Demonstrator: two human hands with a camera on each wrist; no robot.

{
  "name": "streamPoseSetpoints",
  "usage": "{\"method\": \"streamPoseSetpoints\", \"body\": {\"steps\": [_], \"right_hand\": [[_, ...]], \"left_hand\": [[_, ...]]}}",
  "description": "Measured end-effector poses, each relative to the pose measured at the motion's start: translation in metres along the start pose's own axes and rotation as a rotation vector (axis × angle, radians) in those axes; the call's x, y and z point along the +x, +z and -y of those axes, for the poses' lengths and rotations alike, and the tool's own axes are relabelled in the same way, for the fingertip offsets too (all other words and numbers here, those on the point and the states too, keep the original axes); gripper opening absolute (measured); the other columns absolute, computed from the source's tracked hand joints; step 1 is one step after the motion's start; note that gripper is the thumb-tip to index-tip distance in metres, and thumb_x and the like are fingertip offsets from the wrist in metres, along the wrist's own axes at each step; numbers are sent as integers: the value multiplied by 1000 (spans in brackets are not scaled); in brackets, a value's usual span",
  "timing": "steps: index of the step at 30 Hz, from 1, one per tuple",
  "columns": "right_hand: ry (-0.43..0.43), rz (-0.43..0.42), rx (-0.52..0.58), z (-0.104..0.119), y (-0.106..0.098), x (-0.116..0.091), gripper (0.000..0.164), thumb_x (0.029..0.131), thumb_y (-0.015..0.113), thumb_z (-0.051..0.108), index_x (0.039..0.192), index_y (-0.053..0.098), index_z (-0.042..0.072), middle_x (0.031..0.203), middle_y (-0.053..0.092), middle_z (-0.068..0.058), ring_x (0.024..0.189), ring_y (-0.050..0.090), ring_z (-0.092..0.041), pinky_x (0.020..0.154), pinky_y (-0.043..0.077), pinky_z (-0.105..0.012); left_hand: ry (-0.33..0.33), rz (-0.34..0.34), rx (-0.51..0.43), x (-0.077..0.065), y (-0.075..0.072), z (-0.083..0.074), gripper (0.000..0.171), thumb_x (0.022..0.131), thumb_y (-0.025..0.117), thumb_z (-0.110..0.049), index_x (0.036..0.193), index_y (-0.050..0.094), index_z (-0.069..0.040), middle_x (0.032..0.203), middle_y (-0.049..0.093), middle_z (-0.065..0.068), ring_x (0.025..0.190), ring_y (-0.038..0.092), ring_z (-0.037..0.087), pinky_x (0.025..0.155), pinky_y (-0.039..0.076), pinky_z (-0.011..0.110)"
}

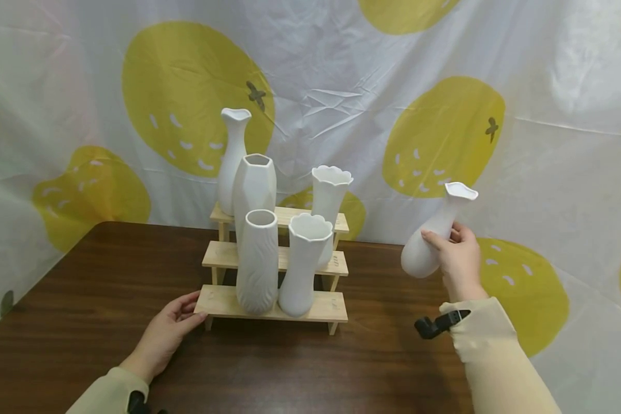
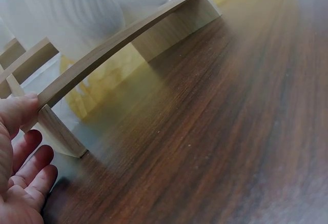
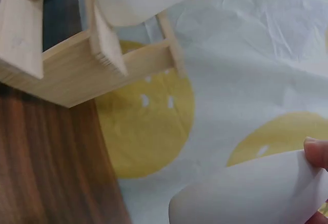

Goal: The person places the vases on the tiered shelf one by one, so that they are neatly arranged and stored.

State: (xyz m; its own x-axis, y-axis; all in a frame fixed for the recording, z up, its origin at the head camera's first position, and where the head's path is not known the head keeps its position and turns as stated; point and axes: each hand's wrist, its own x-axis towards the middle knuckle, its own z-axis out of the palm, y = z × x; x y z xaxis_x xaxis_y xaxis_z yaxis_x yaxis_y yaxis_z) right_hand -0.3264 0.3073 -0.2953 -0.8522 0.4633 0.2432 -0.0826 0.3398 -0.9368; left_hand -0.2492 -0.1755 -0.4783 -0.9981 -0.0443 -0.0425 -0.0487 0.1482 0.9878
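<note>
A three-tier wooden stand (image 1: 217,299) bears several white vases. My left hand (image 1: 165,330) grips the left end of its lowest board, the thumb at the board's edge in the left wrist view. My right hand (image 1: 460,259) holds a white vase (image 1: 423,250) with a flared, wavy rim, tilted and raised off to the right of the stand. On the lowest tier stand a carved cylindrical vase (image 1: 259,264) and a scalloped-rim vase (image 1: 302,264). Behind them are a faceted vase (image 1: 255,184), another scalloped vase (image 1: 327,195) and, at top left, a slim-necked vase (image 1: 233,155).
The stand rests on a dark brown wooden table (image 1: 269,368). A white cloth (image 1: 315,69) with yellow fruit prints hangs behind the table. The vases stand close together, the front ones partly covering those behind.
</note>
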Motion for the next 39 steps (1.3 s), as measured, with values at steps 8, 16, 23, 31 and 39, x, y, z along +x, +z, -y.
{"method": "streamPoseSetpoints", "body": {"steps": [8, 16, 23, 31, 39], "right_hand": [[-21, 64, 32, 33, 9, 5, 72, 82, 78, 27, 143, 44, 8, 126, 49, -12, 116, 49, -25, 100, 41, -43], [-66, 79, 87, 59, 22, 12, 67, 82, 77, 21, 139, 46, 5, 115, 53, -7, 115, 50, -24, 101, 39, -41], [-85, 78, 81, 71, 33, 14, 64, 81, 78, 20, 135, 49, 3, 108, 53, -3, 112, 51, -24, 99, 40, -41], [-97, 108, 97, 80, 46, 20, 68, 82, 78, 23, 139, 46, 5, 118, 52, -12, 115, 51, -27, 101, 39, -43], [-125, 154, 110, 91, 65, 27, 65, 81, 78, 22, 136, 48, 3, 119, 52, -13, 113, 52, -27, 100, 40, -42]], "left_hand": [[4, -1, 7, 1, -1, 1, 69, 92, 66, -34, 146, 36, -4, 136, 46, 18, 118, 48, 25, 83, 44, 16], [0, -3, 9, 0, 0, -1, 68, 92, 66, -33, 146, 36, -4, 136, 47, 18, 118, 48, 25, 84, 44, 17], [-2, 1, 11, 0, 0, -1, 68, 93, 65, -33, 147, 36, -4, 137, 47, 19, 119, 49, 25, 84, 44, 18], [0, -5, 12, 1, 0, 1, 67, 92, 66, -32, 146, 36, -3, 135, 48, 19, 116, 50, 24, 83, 44, 18], [4, -2, 7, 1, 0, 1, 68, 92, 66, -32, 146, 37, -3, 135, 48, 19, 116, 50, 24, 84, 44, 18]]}}
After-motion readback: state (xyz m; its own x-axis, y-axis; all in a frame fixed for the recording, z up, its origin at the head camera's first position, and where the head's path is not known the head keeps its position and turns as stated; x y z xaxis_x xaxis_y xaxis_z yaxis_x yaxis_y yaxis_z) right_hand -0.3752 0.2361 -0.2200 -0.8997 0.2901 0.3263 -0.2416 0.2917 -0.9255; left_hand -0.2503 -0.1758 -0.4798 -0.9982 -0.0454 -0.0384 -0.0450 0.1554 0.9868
